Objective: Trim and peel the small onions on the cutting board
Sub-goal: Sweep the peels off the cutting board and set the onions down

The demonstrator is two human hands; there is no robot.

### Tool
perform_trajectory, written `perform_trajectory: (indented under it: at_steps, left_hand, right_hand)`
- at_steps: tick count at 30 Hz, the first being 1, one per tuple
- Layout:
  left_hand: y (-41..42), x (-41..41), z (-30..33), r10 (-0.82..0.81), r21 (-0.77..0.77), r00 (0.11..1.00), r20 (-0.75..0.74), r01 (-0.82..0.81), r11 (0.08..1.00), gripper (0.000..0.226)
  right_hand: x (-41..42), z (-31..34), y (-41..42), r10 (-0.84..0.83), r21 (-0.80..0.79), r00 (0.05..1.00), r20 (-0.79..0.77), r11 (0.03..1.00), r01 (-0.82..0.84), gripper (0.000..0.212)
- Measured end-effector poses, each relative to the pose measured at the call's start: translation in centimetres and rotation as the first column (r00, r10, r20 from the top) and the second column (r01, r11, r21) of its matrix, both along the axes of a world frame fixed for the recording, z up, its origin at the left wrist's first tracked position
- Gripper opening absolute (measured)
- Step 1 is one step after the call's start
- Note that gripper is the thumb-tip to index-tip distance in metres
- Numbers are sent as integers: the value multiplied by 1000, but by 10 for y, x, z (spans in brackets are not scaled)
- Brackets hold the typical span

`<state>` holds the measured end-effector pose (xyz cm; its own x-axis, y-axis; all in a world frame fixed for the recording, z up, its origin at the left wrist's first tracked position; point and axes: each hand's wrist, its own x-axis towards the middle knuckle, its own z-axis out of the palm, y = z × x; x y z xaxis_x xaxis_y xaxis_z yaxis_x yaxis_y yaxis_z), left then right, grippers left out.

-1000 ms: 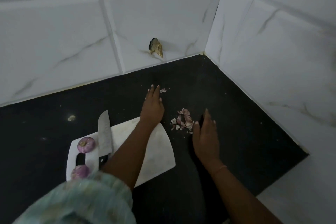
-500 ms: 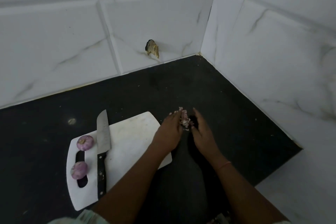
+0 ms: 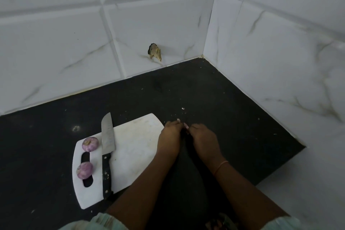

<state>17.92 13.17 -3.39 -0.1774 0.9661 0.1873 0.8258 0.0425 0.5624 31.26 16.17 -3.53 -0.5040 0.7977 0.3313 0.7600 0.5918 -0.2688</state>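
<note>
From the head view, both hands meet on the dark desk (image 3: 233, 99) just past the right edge of the cutting board (image 3: 134, 145). The left hand (image 3: 169, 136) and right hand (image 3: 204, 139) curl inward toward each other, probably scooping loose scraps — a sliver of pale pink shows between the fingertips, but whether either grip is clamped on anything I cannot tell. Two small onions (image 3: 90, 144) sit at the board's left end, either side of its handle slot, out of the working space; they look smooth, round and purple-pink, apparently already peeled. The knife (image 3: 107, 140) lies flat beside them — steel blade pointing away, black riveted handle toward the person, easy to reach. The board is white, scuffed plastic with rounded corners. Glossy marbled wall tiles (image 3: 168, 15) enclose the corner.
</note>
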Motion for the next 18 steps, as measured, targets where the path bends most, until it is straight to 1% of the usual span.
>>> perform_trajectory:
  at_steps: [1, 2, 3, 4, 5, 6, 7, 8, 9, 10, 11, 12, 13, 15, 16, 18]
  left_hand:
    - [2, 2, 2, 28, -25, 999, 29, -27, 999, 28]
    - [4, 3, 4, 66, -58, 994, 84, -61, 996, 29]
    - [6, 3, 6, 113, -91, 979, 169, -99, 991, 27]
    - [6, 4, 8, 165, -123, 952, 259, -137, 983, 24]
    - [7, 5, 10, 213, -145, 913, 349, -172, 974, 20]
    - [5, 8, 14, 252, -165, 866, 433, -199, 966, 17]
    - [3, 10, 18, 283, -188, 790, 544, -213, 959, 16]
    - [0, 15, 24, 307, -221, 655, 691, -213, 952, 15]
    - [-4, 21, 33, 323, -262, 455, 830, -194, 945, 15]
    - [-9, 28, 43, 312, -283, 230, 922, -150, 947, 14]
    - [-14, 37, 51, 286, -282, 38, 957, -96, 955, 13]
    - [-19, 45, 59, 266, -272, -86, 960, -57, 961, 13]
    - [-24, 59, 64, 264, -270, -151, 952, -18, 963, 14]
    - [-36, 80, 74, 262, -264, -219, 940, 25, 964, 15]
    - [-44, 97, 77, 267, -262, -230, 936, 52, 964, 15]
    - [-61, 131, 82, 283, -266, -231, 931, 101, 959, 15]
  right_hand:
    - [1, 1, 2, 22, 27, 999, 34, 999, -23, 5]
    - [1, 0, 4, 42, 29, 998, 54, 999, -43, 5]
    - [1, 1, 7, 55, 7, 998, 43, 998, -55, 4]
    - [1, 3, 9, 43, -40, 999, -18, 998, -43, 8]
    - [1, 3, 11, -9, -118, 991, -136, 993, -8, 11]
    - [2, 8, 10, -113, -235, 945, -306, 971, 41, 12]
    - [4, 14, 8, -260, -405, 839, -477, 913, 53, 11]
    - [7, 21, 4, -427, -590, 679, -598, 808, -12, 10]
    - [9, 30, -2, -564, -705, 502, -656, 696, -138, 12]
    - [15, 40, -10, -659, -747, 356, -663, 617, -248, 14]
    - [25, 50, -19, -711, -752, 256, -655, 581, -311, 16]
    - [34, 59, -25, -740, -751, 198, -643, 559, -352, 17]
    - [48, 68, -34, -759, -745, 147, -634, 549, -379, 16]
    - [70, 81, -50, -782, -735, 70, -620, 547, -402, 15]
    - [86, 83, -61, -791, -740, 39, -611, 553, -384, 15]
    - [118, 83, -80, -802, -755, 11, -598, 558, -344, 13]
